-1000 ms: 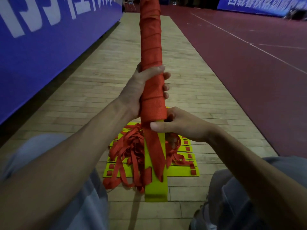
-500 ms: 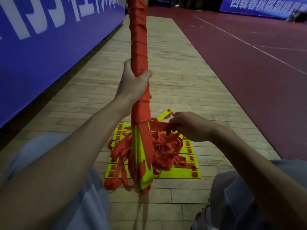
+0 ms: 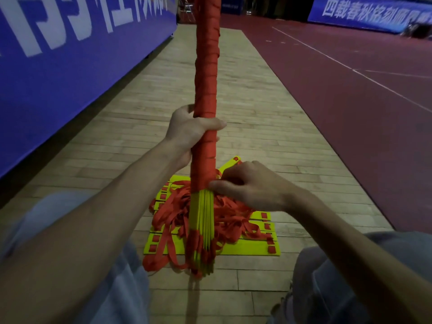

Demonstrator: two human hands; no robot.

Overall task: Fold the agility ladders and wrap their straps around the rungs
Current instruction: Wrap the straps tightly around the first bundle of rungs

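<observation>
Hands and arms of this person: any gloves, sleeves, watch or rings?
No. The left hand and right hand are bare, without gloves, rings or a watch, and no sleeve shows on either forearm. Pale blue-grey trousers cover the legs.

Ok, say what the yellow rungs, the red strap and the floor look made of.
The yellow rungs: probably rigid plastic, matt; thin, straight-edged slats. The red strap: likely woven webbing, matt; wraps flat, loose loops lie limp. The floor: wooden planks, faint sheen; seams and grain show.

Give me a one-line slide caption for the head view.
Left hand grips the strap-wrapped rung bundle upright while right hand pinches the red strap at the wrap's lower edge.
</observation>
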